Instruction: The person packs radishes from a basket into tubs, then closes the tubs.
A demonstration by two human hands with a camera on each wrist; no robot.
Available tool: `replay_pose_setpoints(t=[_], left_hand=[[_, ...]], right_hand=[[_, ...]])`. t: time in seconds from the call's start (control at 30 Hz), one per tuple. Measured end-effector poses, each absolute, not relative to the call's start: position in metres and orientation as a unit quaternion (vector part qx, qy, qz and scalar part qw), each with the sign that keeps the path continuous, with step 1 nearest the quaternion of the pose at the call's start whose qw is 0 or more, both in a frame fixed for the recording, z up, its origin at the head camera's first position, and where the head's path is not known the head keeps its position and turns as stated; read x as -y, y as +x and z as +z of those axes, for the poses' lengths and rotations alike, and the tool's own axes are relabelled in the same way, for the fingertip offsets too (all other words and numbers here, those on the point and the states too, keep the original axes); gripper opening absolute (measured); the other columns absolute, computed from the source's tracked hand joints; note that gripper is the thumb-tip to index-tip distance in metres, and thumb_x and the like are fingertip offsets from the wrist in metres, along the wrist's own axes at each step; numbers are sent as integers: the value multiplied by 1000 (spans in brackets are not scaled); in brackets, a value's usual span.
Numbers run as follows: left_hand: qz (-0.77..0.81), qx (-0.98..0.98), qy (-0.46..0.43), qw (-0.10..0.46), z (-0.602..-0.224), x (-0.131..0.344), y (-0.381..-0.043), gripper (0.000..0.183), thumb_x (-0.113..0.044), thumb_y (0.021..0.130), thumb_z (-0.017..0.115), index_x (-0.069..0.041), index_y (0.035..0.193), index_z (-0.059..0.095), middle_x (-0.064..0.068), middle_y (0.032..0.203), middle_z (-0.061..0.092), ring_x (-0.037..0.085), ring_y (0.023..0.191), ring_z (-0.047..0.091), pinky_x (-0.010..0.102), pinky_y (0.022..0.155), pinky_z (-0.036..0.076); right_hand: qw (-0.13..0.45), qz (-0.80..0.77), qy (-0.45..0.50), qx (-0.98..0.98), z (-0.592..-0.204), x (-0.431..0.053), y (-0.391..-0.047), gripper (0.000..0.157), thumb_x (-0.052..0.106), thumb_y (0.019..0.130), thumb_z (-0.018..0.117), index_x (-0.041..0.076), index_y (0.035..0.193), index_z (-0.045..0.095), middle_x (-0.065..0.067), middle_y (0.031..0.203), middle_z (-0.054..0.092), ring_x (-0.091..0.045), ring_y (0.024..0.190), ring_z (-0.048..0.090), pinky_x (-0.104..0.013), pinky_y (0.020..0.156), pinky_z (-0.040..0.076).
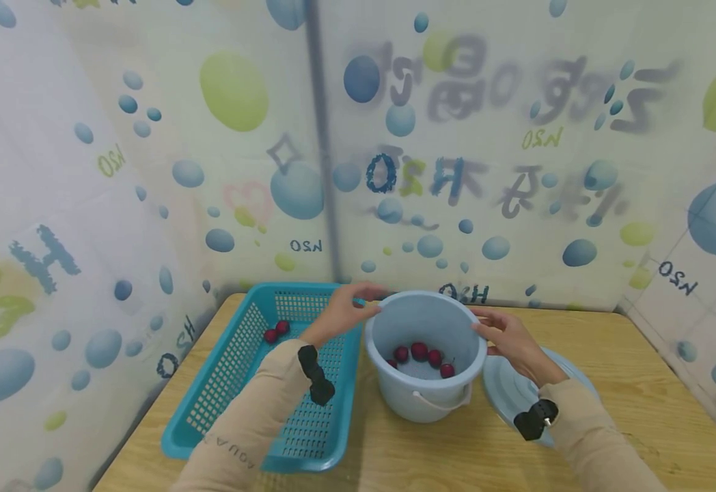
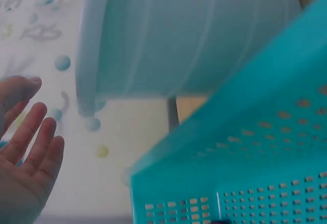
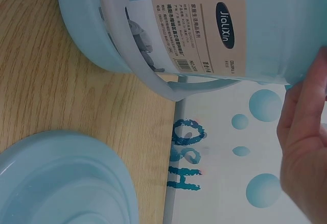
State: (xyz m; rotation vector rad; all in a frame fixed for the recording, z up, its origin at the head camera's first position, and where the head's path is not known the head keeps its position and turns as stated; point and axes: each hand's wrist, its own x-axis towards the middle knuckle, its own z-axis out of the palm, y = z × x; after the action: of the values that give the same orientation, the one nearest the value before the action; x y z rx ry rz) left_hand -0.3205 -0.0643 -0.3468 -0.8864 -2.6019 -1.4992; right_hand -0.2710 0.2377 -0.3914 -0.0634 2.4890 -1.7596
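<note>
A light blue bucket (image 1: 422, 403) stands upright on the wooden table, its mouth uncovered. Several dark red plums or similar round fruits (image 1: 419, 351) lie at its bottom. My left hand (image 1: 346, 311) hovers beside the rim with fingers spread; a gap from the bucket shows in the left wrist view. On the other side, my right hand (image 1: 508, 338) touches the rim with fairly straight fingers (image 3: 309, 99). To the left lies a teal perforated basket (image 1: 348, 410) with two similar red fruits (image 1: 277, 331) in its far corner.
A pale blue round lid (image 1: 570, 372) lies on the table (image 1: 653, 403), right of the bucket and partly under my right forearm. The bucket's white handle (image 1: 444, 404) hangs down at the front. A patterned curtain (image 1: 493, 157) rises behind the table.
</note>
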Motion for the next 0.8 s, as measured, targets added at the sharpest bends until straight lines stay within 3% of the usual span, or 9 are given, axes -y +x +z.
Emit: replay_pose_setpoints(t=[0.23, 0.43, 0.8], left_hand=[[-465, 848, -252, 31, -354, 91, -329, 27, -9, 82, 61, -4, 109, 60, 11, 106, 61, 25, 96, 55, 33, 80, 47], [-473, 853, -220, 38, -369, 113, -335, 26, -9, 83, 60, 0, 108, 58, 15, 103, 61, 23, 92, 56, 36, 80, 47], [-469, 874, -118, 44, -406, 133, -346, 27, -10, 83, 60, -3, 109, 58, 12, 105, 59, 26, 99, 53, 42, 84, 44]], right_hand=[[50, -579, -13, -814, -393, -238, -273, 48, 25, 90, 52, 6, 131, 39, -23, 122, 47, -29, 98, 55, -38, 74, 51], [49, -581, -11, -812, -394, -238, -272, 47, 23, 90, 52, 6, 131, 39, -23, 122, 47, -32, 100, 54, -38, 73, 51], [47, -586, -21, -808, -390, -238, -270, 49, 25, 90, 52, 4, 132, 38, -24, 121, 47, -28, 96, 56, -37, 72, 52]])
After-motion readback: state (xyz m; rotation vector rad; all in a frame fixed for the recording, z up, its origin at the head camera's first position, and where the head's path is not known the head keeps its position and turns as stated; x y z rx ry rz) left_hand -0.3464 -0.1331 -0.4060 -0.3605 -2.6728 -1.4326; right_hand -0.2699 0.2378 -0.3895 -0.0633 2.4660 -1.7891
